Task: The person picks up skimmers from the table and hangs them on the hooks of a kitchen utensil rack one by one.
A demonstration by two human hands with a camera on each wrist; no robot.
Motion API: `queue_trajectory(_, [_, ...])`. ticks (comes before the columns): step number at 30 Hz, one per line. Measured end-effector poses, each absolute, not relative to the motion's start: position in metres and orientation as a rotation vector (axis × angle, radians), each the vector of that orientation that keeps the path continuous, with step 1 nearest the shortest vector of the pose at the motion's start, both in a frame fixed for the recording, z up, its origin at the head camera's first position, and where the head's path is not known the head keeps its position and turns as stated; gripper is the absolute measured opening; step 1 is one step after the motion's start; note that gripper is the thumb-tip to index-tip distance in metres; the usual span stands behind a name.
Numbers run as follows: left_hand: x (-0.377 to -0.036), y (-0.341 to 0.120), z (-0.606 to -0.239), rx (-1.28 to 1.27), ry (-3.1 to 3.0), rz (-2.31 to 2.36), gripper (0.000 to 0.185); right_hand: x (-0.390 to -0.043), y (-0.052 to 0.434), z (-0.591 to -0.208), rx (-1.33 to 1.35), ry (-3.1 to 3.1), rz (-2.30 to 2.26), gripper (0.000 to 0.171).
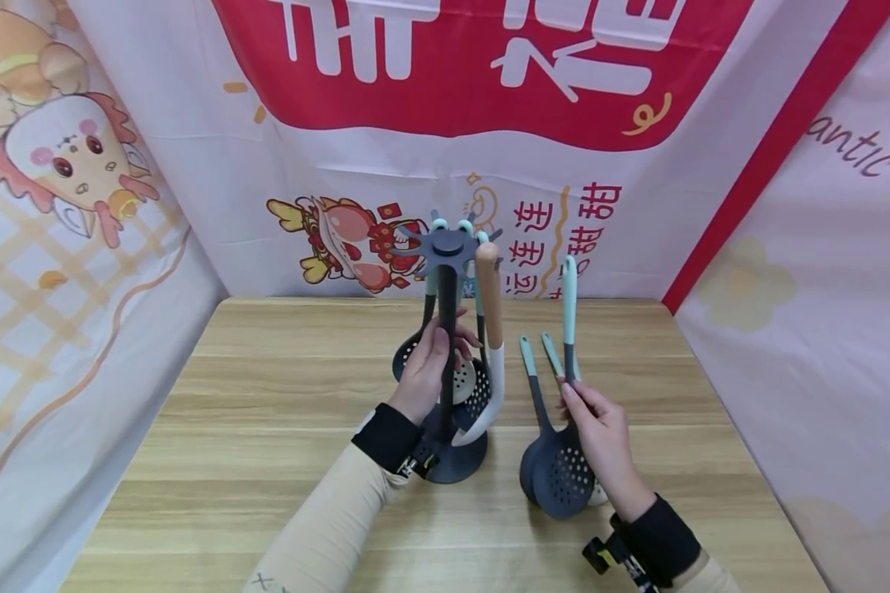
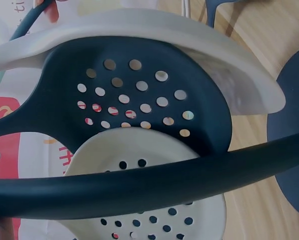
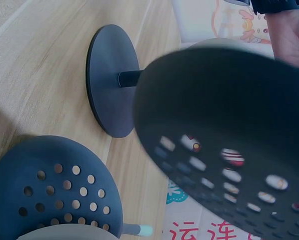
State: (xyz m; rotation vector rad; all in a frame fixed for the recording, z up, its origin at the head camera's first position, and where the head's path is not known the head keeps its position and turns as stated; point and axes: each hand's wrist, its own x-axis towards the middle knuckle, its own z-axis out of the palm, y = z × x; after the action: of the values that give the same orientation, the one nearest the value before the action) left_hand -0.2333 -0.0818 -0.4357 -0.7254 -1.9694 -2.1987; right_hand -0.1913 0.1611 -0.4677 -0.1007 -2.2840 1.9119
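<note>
My left hand grips the dark pole of a utensil stand, which stands upright on its round base. From its hooks hang a white utensil with a wooden handle, a dark perforated skimmer, a pale perforated skimmer and another dark perforated utensil. To the right, my right hand pinches a dark skimmer with a mint handle, held upright with its perforated bowl low. Beneath and beside it on the table lies another dark perforated utensil, partly covered by a pale one.
The wooden table carries the stand near its middle and the loose utensils right of it. Mint handles of the lying utensils point toward the back. A printed cloth hangs behind the table, with more cloth at both sides.
</note>
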Motion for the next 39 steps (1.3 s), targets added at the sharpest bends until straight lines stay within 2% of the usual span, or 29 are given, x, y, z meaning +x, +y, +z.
queue_trajectory(7, [-0.232, -0.087, -0.435, -0.705, -2.017, -2.062, 0.055, -0.191, 0.156, -0.469, -0.104, -2.311, 1.929, 0.031])
queue_trajectory(16, [-0.230, -0.081, -0.436, -0.580, -2.017, -2.023, 0.035, -0.189, 0.154, -0.465, -0.089, -2.317, 1.956, 0.032])
queue_trajectory(32, [-0.230, -0.069, -0.438, -0.414, -1.956, -1.982, 0.026, -0.182, 0.152, -0.457, -0.044, -2.315, 1.927, 0.030])
queue_trajectory(39, [-0.227, -0.058, -0.435, -0.266, -1.982, -1.772, 0.025, -0.179, 0.152, -0.453, -0.037, -2.325, 1.911, 0.029])
